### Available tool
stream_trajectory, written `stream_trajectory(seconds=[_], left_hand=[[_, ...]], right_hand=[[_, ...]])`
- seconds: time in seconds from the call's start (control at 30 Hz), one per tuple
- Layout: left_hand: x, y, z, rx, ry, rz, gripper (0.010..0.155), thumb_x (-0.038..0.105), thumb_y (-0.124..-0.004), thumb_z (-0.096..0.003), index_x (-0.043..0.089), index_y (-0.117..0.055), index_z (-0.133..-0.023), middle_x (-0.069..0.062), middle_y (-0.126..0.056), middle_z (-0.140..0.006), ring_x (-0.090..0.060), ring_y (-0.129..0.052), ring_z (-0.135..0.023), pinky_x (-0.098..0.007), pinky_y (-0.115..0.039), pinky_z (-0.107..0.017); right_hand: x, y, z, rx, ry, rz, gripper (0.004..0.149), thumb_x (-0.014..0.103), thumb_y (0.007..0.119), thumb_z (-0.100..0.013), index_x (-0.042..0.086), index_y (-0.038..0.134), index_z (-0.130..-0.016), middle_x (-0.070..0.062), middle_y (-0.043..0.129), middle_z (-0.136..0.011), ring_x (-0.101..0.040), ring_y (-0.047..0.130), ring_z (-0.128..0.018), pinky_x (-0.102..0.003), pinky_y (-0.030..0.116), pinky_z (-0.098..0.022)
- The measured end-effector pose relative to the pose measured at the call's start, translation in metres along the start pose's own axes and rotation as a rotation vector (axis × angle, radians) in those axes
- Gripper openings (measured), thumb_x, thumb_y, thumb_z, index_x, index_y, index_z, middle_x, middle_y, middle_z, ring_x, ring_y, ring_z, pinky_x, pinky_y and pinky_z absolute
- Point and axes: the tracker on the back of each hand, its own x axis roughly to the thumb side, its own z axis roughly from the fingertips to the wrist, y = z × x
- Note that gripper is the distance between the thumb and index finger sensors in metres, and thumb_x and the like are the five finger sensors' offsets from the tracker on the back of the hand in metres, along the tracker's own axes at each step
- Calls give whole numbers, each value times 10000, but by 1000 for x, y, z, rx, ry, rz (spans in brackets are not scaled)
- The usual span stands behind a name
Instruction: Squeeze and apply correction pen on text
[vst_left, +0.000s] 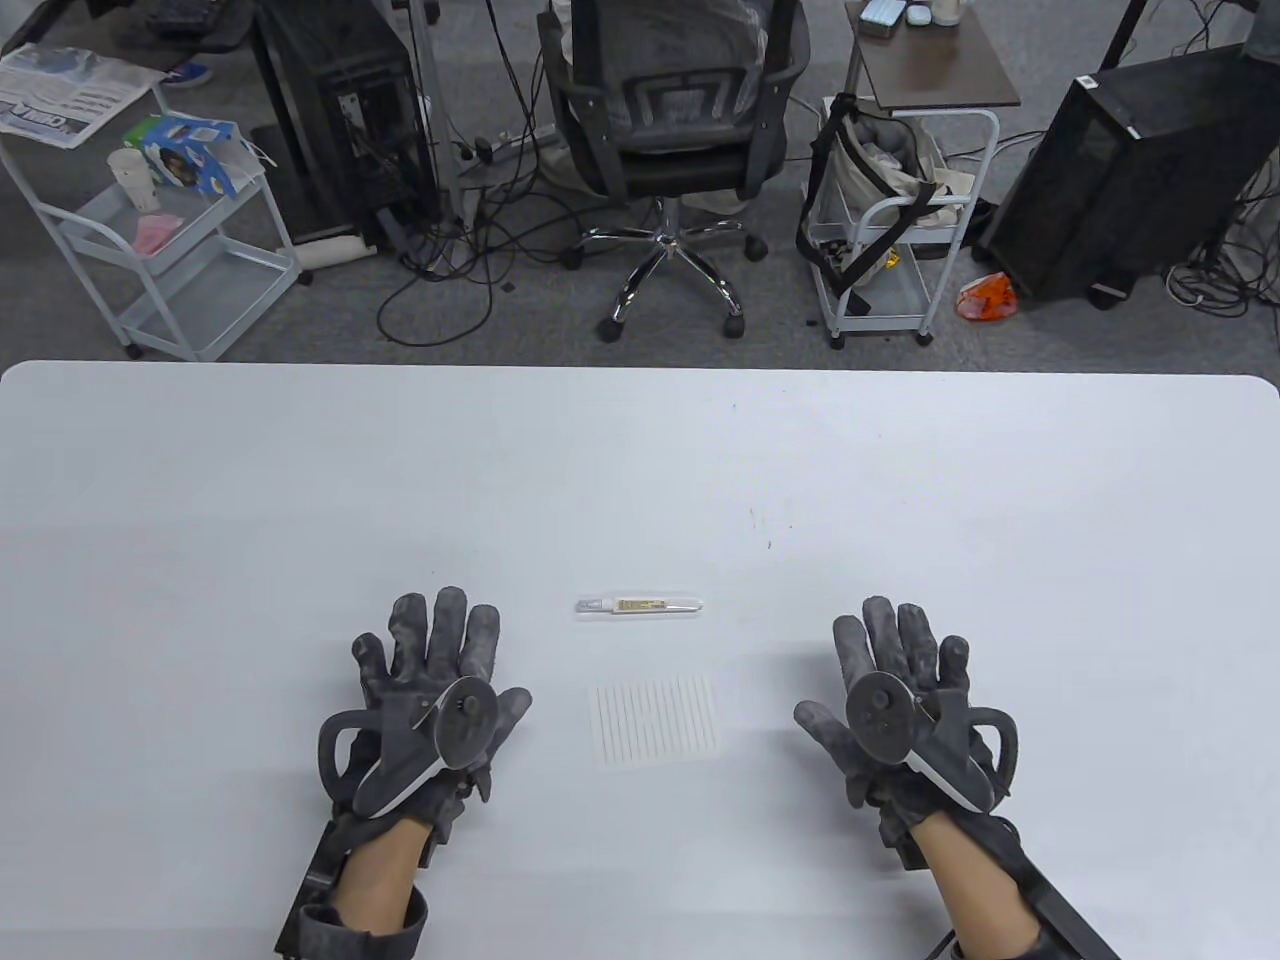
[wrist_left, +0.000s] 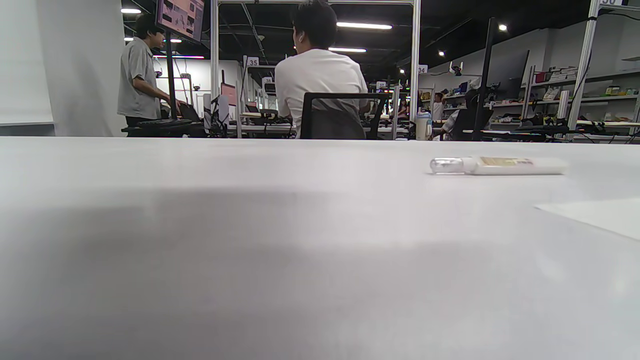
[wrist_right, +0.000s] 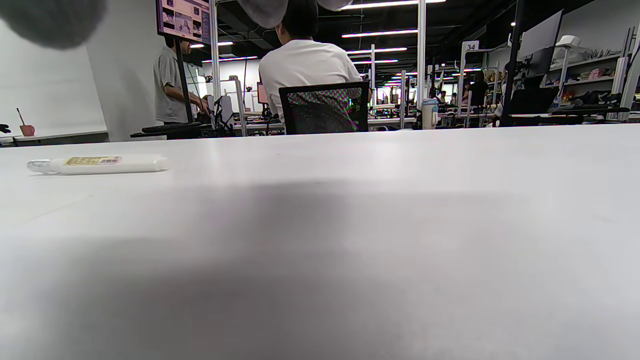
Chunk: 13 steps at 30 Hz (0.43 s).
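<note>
A white correction pen (vst_left: 638, 605) with a clear cap on its left end lies flat on the white table (vst_left: 640, 470), between the two hands and slightly beyond them. It also shows in the left wrist view (wrist_left: 498, 166) and in the right wrist view (wrist_right: 98, 164). A small sheet of paper with lines of text (vst_left: 657, 722) lies just nearer than the pen; its corner shows in the left wrist view (wrist_left: 597, 216). My left hand (vst_left: 440, 660) rests flat on the table, fingers spread, left of the paper. My right hand (vst_left: 900, 660) rests flat, fingers spread, right of the paper. Both hands hold nothing.
Beyond the table's far edge stand an office chair (vst_left: 672, 120), two white wire carts (vst_left: 180, 250) (vst_left: 900, 230) and computer towers (vst_left: 1130, 170). A few small dark specks (vst_left: 760, 520) mark the table beyond the pen.
</note>
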Motion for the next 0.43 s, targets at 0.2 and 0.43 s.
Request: stream_trajectory(seconds=[0.2,0.43], left_hand=[[0,0,0,-3,-5,0,844,722,-541,-373,364,-264,-1086,26,-226,-1234,-389,-277,-1162,-701,-340,-765],[1,0,0,-9,-7,1,843,719,-541,-374,360,-268,-1086,29,-230,-1234,-385,-279,-1163,-700,-341,-766]], right_hand=[[0,0,0,1,1,2,867,766,612,-384,307,339,-1068,11,214,-1219,-345,171,-1096,-633,230,-770],[0,0,0,3,2,3,865,764,613,-385,308,340,-1068,8,214,-1219,-345,173,-1096,-634,232,-770]])
